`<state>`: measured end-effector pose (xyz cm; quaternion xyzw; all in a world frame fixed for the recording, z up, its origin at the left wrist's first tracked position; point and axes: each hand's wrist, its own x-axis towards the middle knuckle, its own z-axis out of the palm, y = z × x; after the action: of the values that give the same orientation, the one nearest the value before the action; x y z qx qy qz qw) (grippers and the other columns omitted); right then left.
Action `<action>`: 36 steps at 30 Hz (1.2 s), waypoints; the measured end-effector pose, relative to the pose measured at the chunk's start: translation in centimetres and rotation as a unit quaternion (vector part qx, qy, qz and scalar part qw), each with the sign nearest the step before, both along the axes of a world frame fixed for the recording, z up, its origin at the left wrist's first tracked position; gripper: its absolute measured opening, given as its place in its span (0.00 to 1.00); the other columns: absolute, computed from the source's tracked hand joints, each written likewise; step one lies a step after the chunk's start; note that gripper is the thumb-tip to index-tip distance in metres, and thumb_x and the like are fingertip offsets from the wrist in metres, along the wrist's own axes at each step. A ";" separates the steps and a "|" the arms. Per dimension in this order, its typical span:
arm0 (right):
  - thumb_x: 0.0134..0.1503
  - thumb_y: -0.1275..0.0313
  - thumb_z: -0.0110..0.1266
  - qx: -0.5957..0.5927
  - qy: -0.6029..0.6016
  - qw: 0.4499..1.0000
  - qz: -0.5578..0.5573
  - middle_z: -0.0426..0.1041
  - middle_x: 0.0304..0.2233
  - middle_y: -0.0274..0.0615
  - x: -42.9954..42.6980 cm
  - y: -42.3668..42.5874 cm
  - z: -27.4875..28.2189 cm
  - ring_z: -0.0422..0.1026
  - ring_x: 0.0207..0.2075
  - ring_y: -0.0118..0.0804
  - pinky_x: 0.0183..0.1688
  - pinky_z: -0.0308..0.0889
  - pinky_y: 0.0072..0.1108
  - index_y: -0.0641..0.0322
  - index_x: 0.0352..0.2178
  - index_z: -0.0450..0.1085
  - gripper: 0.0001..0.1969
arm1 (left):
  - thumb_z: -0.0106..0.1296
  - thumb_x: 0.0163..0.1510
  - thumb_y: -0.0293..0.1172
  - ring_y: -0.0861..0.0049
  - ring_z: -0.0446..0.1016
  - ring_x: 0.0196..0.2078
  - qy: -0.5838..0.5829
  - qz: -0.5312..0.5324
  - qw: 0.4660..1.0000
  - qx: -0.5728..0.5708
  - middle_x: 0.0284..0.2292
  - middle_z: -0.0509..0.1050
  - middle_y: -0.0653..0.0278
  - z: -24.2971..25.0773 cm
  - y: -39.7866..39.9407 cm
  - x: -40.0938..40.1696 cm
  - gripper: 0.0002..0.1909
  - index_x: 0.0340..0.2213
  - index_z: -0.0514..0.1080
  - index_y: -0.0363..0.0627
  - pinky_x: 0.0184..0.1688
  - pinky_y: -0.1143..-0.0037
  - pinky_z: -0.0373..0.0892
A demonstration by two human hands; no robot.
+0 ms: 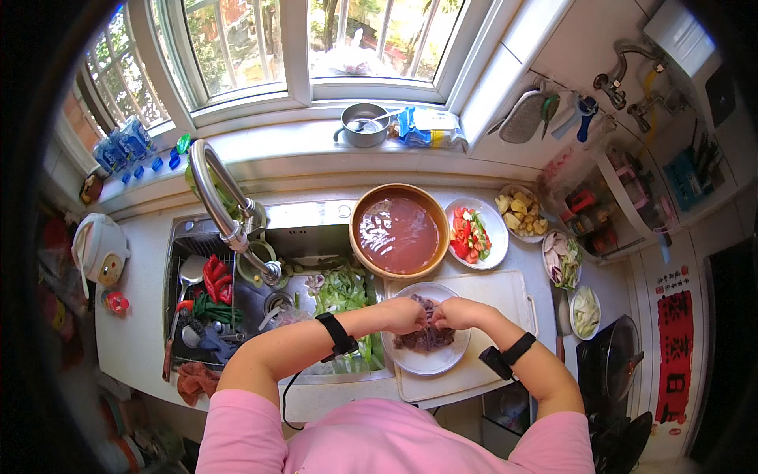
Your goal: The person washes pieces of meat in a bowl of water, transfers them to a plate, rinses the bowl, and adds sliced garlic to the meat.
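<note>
A white plate [429, 366] stands on a pale cutting board [497, 355], with a heap of dark, reddish-brown raw meat pieces [426, 340] on it. Over the heap, my left hand [405, 315] and my right hand [457, 313] are close together, their curled fingers pinching some of the meat between them. The fingertips are partly hidden by the hands themselves. Just behind the plate is a large brown bowl [400, 231] full of cloudy reddish liquid.
Plates of chopped red and green peppers [471, 236], yellowish chunks [521, 213], sliced onion [562, 258] and pale slices [585, 313] line the right side. The steel sink [302, 237], left, holds leafy greens [343, 290] below a faucet [216, 189]. A wok [616, 355] stands far right.
</note>
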<state>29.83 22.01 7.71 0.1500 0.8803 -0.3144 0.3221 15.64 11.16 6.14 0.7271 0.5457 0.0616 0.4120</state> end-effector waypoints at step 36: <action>0.46 0.72 0.46 0.339 0.096 0.902 -0.249 0.68 0.31 0.56 -13.9 13.6 -3.5 0.66 0.36 0.55 0.37 0.61 0.36 0.55 0.40 0.59 0.16 | 0.36 0.44 0.21 0.74 0.72 0.20 -0.436 0.637 0.636 -0.013 0.26 0.70 0.58 -6.6 1.9 -11.2 0.22 0.44 0.56 0.42 0.14 0.77 0.70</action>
<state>15.91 35.60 4.17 0.4335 0.8944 -0.0795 0.0765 4.42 13.08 -0.44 0.0823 0.6311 0.6113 0.4704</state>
